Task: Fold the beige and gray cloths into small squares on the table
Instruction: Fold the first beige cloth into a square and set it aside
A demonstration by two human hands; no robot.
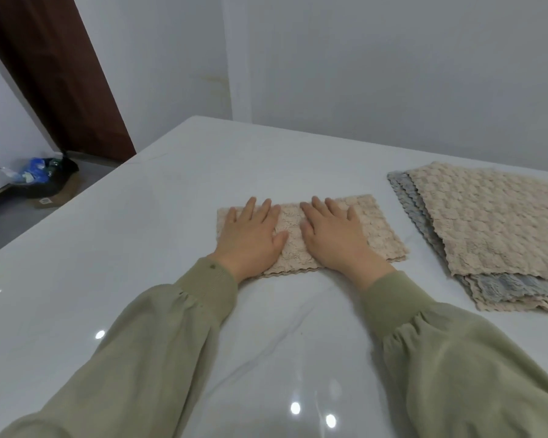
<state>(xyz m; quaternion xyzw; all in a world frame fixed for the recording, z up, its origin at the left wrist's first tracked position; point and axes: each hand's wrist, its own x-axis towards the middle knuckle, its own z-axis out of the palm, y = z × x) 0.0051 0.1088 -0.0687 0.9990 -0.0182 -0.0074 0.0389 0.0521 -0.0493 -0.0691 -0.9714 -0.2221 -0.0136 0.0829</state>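
Head view. Both hands lie flat on a folded beige cloth [377,226], side by side, thumbs turned toward each other with a narrow strip of fabric showing between them. The left hand [250,237] is palm down with straight, slightly spread fingers. It grasps nothing and simply presses on the cloth's left part, and a corner of fabric shows just outside its little finger. The right hand [332,240] lies the same way, released and flat, its fingers pointing away from the person. Outside the right hand the cloth runs on as a bare stretch of bumpy weave that ends in a wavy edge. Under the heels of both palms, the scalloped near edge shows more than one layer. The cloth rests on a glossy white table [140,263] with faint gray veins and bright light spots on the person's side of the wrists.

Farther out past the right hand, with a strip of bare table between, sits a stack of cloths [494,229], larger and spread open. A beige one lies on top. Gray cloth [516,284] shows beneath it along the near edge and at the far-left corner.

Olive-green sleeves [159,358] with ribbed cuffs cover both arms to the wrists.

Well out beyond the left hand, past the table's edge, a dark bag [49,173] holding blue items sits on the floor, with a brown door [60,74] behind it. A pale wall [393,74] stands ahead of the fingertips.
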